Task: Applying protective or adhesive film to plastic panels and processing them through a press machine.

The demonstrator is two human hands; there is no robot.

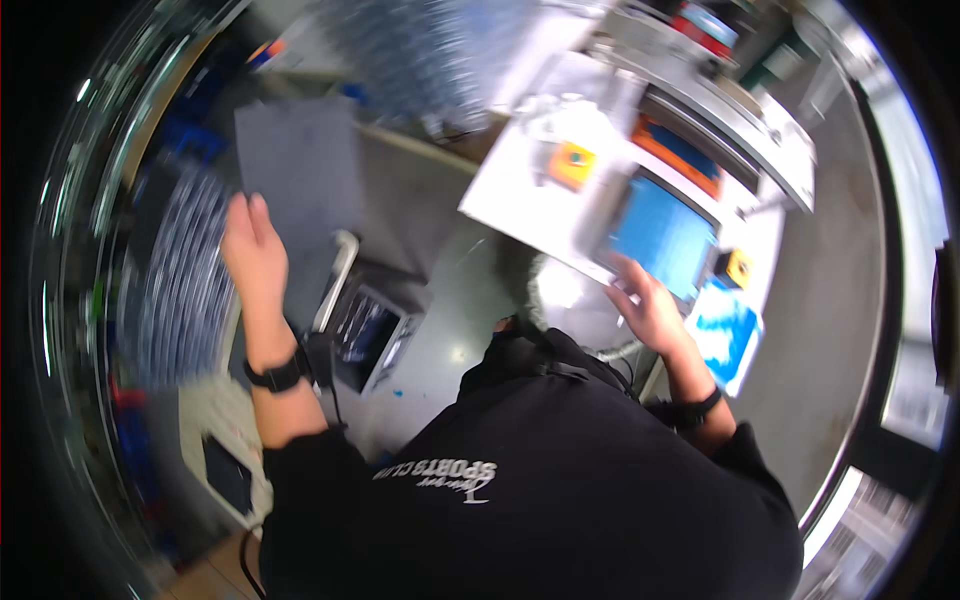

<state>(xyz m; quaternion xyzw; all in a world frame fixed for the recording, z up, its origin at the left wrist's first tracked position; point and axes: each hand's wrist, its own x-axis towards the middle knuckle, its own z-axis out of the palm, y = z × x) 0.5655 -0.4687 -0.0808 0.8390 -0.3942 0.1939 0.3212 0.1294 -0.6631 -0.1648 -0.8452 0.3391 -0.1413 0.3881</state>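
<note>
My left hand (pixel 255 250) is raised on the left with its fingers stretched out, and nothing shows in it. It is nearest to a flat grey panel (pixel 300 165) and a stack of clear ribbed plastic trays (pixel 180 275); whether it touches either I cannot tell. Over the near edge of a white worktable (pixel 500 195) hovers my right hand (pixel 645 305), its fingers loosely bent and apart, with nothing visible in it. Just beyond it lies a blue, dark-framed rectangular mat or tray (pixel 662 235). Motion blurs much of the picture.
Orange-yellow boxes (pixel 572 164) and a blue-and-white packet (pixel 724 333) are on the worktable, below a raised shelf (pixel 740 120). More clear trays (pixel 410 60) are stacked at the back. A dark open-topped bin (pixel 370 335) stands on the floor. A phone-like dark slab (pixel 228 473) lies at lower left.
</note>
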